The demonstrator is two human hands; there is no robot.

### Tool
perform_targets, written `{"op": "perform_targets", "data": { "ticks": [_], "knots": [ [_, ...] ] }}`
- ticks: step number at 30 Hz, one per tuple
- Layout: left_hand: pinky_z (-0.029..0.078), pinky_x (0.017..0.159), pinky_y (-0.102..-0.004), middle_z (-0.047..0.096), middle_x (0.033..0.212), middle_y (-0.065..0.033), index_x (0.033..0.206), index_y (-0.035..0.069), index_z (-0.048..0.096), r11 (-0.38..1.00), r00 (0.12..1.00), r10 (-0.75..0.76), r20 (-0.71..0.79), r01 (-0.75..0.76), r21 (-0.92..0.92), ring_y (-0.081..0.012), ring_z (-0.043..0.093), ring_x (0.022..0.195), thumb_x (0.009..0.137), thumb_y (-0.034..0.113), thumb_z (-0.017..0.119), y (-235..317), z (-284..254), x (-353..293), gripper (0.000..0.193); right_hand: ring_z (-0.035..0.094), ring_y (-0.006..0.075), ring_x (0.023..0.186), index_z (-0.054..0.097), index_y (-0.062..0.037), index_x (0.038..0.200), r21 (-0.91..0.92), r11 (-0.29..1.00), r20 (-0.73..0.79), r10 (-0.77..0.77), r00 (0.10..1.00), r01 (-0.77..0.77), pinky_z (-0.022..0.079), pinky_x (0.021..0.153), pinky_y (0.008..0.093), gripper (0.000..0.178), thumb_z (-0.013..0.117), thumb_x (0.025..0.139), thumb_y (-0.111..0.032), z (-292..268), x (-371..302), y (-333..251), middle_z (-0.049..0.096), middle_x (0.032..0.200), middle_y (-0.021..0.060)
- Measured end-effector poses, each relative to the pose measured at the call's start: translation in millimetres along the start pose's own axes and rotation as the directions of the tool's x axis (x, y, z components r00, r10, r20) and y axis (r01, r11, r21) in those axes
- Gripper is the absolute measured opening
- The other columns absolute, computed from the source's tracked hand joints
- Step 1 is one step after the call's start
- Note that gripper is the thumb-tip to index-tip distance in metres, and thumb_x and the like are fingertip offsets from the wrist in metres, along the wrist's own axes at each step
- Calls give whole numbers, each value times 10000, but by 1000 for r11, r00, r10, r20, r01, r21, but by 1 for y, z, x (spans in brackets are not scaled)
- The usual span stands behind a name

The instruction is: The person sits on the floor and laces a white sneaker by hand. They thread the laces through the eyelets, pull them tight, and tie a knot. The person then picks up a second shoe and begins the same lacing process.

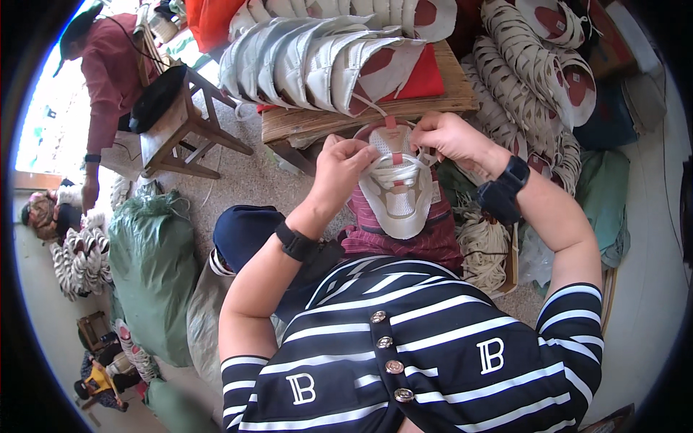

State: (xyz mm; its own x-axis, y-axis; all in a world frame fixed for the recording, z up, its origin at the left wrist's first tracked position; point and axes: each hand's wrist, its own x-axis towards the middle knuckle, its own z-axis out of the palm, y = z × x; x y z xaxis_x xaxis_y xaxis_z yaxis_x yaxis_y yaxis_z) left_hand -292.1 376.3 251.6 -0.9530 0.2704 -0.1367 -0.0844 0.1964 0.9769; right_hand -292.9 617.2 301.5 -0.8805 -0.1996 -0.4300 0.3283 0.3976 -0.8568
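Left hand (345,164) and right hand (453,143) have fingers clamped on the thin white lace (395,174) of a white-and-pink mesh shoe upper (406,203), near side of the brown wooden worktop (459,88).

Room between stool (164,137) and bench (303,124), white uppers (292,71) (close-packed) beyond the left hand (342,167).

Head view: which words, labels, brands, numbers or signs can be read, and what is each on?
Striped shirt, wearer's right chest: one large white letter, legible but not copied here.
Striped shirt, wearer's left chest: a matching white letter, likewise not copied.
Shoe upper, tongue: small reddish mark, too small to read.
Stacked uppers, top right: small pale label, too small to read.
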Motion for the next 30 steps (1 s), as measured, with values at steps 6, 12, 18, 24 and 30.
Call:
{"op": "perform_targets", "data": {
  "ticks": [6, 12, 18, 24, 30],
  "knots": [
    [423, 723, -270, 509, 840, -38, 981, 26, 757, 925, 927, 372, -56, -375, -59, -145, 504, 810, 922, 151, 697, 103, -11, -35, 151, 543, 69, 842, 700, 8, 940, 62, 915, 64, -401, 914, 398, 453, 729, 234, 156, 630, 970, -129, 15, -49, -67, 580, 1037, 20],
    [408, 696, -233, 562, 874, 1, 1010, -1, 723, 916, 945, 324, -37, -323, -238, -84, 502, 798, 974, 174, 655, 96, -15, -9, 191, 561, 65, 897, 699, -3, 933, 291, 861, 106, -463, 880, 418, 450, 801, 218, 217, 641, 989, -204, 26, -44, -79, 591, 1040, -11],
    [496, 647, -243, 637, 763, -14, 1056, -20, 661, 964, 975, 211, -62, -219, -154, -62, 586, 729, 976, 141, 639, 59, -13, 10, 182, 567, 72, 811, 690, -23, 980, 253, 809, 83, -564, 822, 530, 479, 728, 223, 209, 618, 1007, -218, 24, -25, -58, 649, 919, -5],
    [463, 633, -209, 638, 854, -21, 1020, -21, 651, 944, 949, 258, -181, -288, -162, -55, 569, 719, 977, 112, 640, 39, 0, -10, 140, 555, 137, 947, 719, -65, 909, -50, 662, 66, -745, 664, 748, 452, 876, 286, 124, 668, 939, -173, 16, -19, -56, 665, 947, 4],
    [501, 807, -328, 674, 996, -95, 910, 2, 701, 769, 641, 580, 503, -634, -79, -142, 611, 895, 804, 80, 780, 56, -21, 6, 154, 578, 189, 922, 717, -43, 870, -44, 525, 416, -764, 494, 850, 453, 897, 327, 79, 694, 899, -113, 30, -43, -74, 697, 884, 28]
  ]
}}
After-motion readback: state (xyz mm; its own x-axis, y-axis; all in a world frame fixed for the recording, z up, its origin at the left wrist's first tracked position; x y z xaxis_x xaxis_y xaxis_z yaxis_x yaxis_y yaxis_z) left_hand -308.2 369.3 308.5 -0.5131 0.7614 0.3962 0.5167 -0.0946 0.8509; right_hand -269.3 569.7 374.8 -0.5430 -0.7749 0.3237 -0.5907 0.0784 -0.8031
